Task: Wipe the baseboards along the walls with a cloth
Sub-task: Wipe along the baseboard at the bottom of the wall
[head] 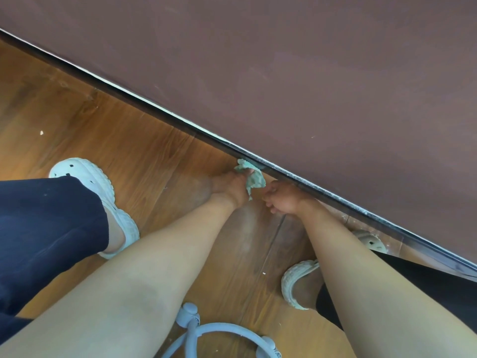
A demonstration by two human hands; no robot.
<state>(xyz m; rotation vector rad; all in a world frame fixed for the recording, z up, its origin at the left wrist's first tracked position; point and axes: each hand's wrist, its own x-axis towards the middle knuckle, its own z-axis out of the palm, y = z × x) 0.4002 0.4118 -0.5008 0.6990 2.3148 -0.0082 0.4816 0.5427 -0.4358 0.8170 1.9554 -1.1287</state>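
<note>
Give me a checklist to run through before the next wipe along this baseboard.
1. Cloth gripped in the left hand: ok.
2. Cloth touching the baseboard: ok.
3. Right hand off the cloth: ok; it is curled just beside it and holds nothing visible.
4. Baseboard to the left of the cloth unobstructed: ok.
5. Baseboard to the right unobstructed: not ok; the right hand and the right shoe sit close against it.
6. Section already wiped is clean: cannot tell.
</note>
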